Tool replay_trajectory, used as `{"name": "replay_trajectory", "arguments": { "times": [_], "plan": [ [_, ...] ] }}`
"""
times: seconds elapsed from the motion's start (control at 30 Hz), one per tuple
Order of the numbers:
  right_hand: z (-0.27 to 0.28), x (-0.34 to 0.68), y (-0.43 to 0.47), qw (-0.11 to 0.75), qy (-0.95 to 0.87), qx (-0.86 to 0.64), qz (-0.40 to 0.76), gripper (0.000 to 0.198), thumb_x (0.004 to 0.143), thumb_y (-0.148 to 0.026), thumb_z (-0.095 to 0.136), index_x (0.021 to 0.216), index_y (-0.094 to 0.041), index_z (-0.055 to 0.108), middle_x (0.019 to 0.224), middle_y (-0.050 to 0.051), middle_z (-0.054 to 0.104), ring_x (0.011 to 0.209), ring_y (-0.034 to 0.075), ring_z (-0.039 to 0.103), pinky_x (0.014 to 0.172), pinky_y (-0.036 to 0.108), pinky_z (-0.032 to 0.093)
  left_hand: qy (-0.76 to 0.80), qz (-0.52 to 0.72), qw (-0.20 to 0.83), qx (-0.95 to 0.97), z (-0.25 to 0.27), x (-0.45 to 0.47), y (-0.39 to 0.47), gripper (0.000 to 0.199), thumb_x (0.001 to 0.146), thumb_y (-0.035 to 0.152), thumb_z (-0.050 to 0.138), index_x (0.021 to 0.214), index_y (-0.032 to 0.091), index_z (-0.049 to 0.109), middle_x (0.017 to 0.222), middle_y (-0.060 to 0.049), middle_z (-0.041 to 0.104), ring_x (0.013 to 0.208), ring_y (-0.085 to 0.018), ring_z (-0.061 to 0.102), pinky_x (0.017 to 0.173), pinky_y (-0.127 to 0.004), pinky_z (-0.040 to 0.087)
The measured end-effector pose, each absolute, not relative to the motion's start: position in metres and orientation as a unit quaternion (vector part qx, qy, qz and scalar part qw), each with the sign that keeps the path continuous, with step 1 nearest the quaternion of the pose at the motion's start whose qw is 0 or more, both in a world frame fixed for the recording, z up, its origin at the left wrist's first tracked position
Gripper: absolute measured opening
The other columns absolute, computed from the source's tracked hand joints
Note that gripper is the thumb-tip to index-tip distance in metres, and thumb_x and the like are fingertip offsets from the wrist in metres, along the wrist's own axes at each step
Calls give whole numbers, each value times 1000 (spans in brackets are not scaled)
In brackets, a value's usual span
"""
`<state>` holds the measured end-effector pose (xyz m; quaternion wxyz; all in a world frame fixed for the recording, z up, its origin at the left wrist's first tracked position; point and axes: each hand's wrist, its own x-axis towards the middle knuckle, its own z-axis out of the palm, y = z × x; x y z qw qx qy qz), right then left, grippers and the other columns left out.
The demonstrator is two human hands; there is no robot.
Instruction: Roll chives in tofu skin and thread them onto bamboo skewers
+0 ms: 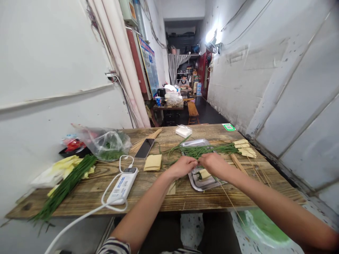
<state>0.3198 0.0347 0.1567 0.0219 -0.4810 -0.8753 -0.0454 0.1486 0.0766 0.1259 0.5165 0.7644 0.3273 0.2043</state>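
Tray (pixel 196 182), one, metal: right of centre in the frame, on the wooden tabletop (pixel 87 187). Pale roll (pixel 204 174), green at its left end, lying in the tray. Green stalks (pixel 197 151), one bunch, across the tray's upper part. Left hand (pixel 185 165) and right hand (pixel 210 162): fingers pinched, tips close together over the tray; grasp too small to tell. Yellow squares (pixel 153 162), stacked, centre of frame. Phone (pixel 144 148), one, above them.

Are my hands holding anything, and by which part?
I can't tell: your left hand and right hand are close together over the tray, and anything pinched there is hidden.
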Motion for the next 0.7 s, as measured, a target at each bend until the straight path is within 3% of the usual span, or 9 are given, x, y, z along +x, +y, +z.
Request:
{"name": "replay_trajectory", "arguments": {
  "times": [0.1,0.17,0.3,0.4,0.53,0.63,0.7],
  "plan": [
    [160,329,38,178,-850,-491,74,22,87,-20,50,78,-15,70,70,5,67,67,15,60,61,25,40,300,264,412,819,131,145,77,32,86,38,46,70,15,61,62,1,51,63,-13,45,61,-23,34],
    [160,333,41,263,-793,-504,218,22,84,-27,53,76,-16,71,58,0,62,55,13,56,53,23,41,295,304,355,833,134,145,75,30,88,35,44,82,16,67,73,-2,59,73,-16,50,70,-25,36],
    [157,331,43,393,-618,-508,453,26,67,-40,71,70,-14,68,52,-4,57,43,9,49,41,21,42,304,340,313,833,134,148,70,31,92,30,40,90,16,67,77,-5,59,77,-17,51,73,-25,36],
    [157,327,42,467,-537,-493,500,30,55,-38,80,64,-13,66,51,-4,58,41,7,49,39,19,42,310,364,302,824,134,149,67,31,93,30,39,86,15,64,78,-4,57,77,-17,50,73,-25,36],
    [156,319,37,515,-473,-476,534,33,51,-37,83,62,-13,65,51,-3,60,40,5,49,39,17,44,324,385,302,810,134,151,65,33,92,31,39,69,16,56,68,-1,50,69,-14,45,67,-24,33],
    [149,311,36,550,-435,-466,539,35,50,-38,84,65,-13,65,53,-2,61,41,6,52,41,18,47,340,388,348,783,133,155,63,35,91,33,39,61,16,48,60,2,43,62,-12,41,61,-22,31],
    [144,307,36,572,-419,-454,540,35,50,-39,84,66,-13,65,52,-2,62,41,6,53,43,19,48,339,389,413,750,132,159,60,33,90,34,40,64,16,50,60,2,46,60,-11,42,59,-22,33]
  ]
}}
